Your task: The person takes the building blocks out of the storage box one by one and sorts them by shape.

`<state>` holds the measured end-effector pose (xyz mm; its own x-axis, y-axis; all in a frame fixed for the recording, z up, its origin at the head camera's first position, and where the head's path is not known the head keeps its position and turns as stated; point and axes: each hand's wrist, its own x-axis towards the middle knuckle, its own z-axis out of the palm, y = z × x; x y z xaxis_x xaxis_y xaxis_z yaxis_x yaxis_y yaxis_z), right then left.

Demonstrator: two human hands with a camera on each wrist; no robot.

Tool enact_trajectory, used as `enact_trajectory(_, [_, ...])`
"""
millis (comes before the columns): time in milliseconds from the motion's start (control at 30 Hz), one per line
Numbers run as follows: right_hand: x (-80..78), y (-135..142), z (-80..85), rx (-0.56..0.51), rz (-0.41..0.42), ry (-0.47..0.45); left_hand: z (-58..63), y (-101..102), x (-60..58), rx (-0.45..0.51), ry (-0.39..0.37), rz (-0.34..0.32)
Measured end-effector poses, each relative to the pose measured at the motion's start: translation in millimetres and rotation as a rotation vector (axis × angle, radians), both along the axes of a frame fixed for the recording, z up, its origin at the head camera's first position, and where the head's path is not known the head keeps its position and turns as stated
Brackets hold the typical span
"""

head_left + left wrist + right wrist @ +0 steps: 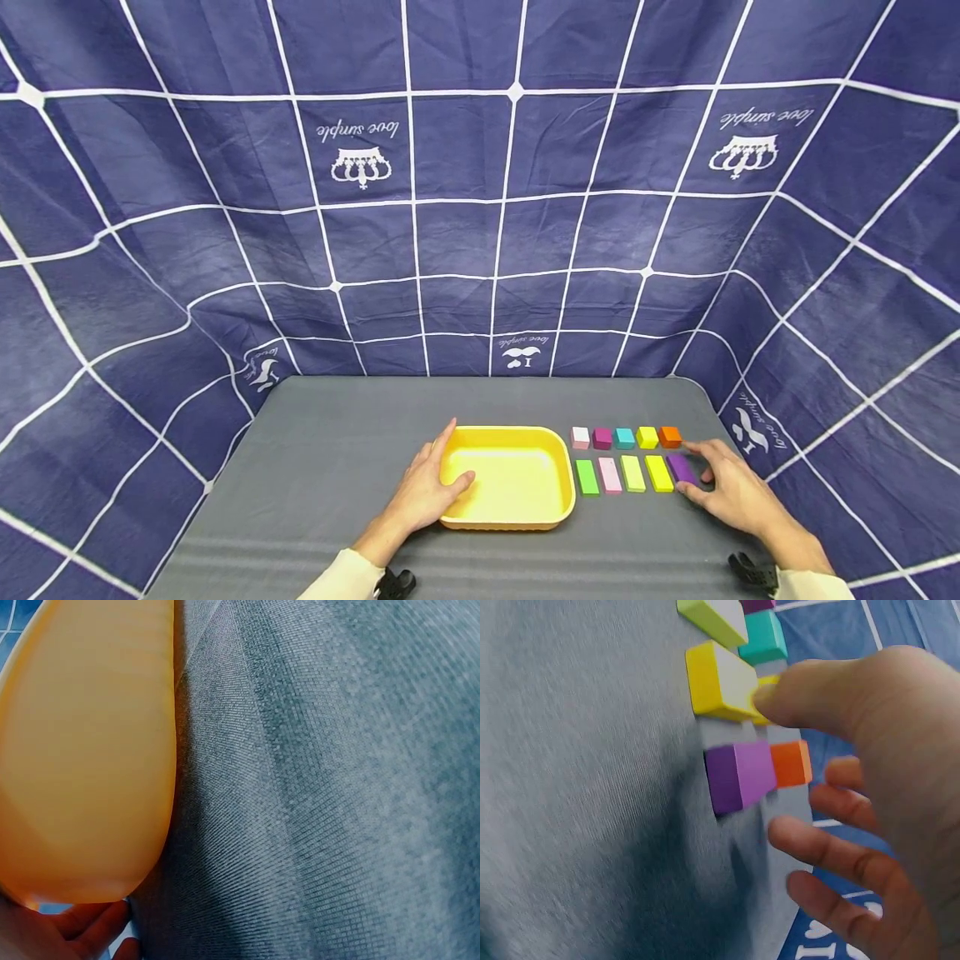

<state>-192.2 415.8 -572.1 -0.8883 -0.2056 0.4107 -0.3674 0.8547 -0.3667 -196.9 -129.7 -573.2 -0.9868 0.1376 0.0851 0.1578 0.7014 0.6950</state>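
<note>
My left hand (431,487) holds the left end of a yellow plastic tray (510,525), thumb over the rim and the other fingers along the outer wall. The left wrist view shows the tray's side (90,765) close up, with part of the hand at the lower left. Over on the right, my right hand (731,492) hovers at the purple block (682,469), fingers spread and nothing gripped. From the right wrist, the purple block (739,776) stands between thumb and fingers, apart from them. Beside it are a yellow block (718,679) and an orange block (790,763).
Two rows of coloured blocks lie right of the tray, including a green block (587,477), a pink block (610,476) and a teal block (624,438). The grey tabletop (300,483) is bounded by a blue checked cloth (465,242) behind and at the sides.
</note>
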Motion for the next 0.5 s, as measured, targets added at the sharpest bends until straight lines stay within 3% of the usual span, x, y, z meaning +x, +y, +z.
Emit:
enact_trajectory(233, [11.3, -35.8, 17.7, 0.021, -0.123, 0.084, 0.8, -1.5, -4.1, 0.002, -0.006, 0.004])
enact_trajectory(500, [13.0, -86.8, 28.0, -0.014, -0.058, 0.178, 9.8, -8.2, -7.9, 0.007, 0.0, 0.023])
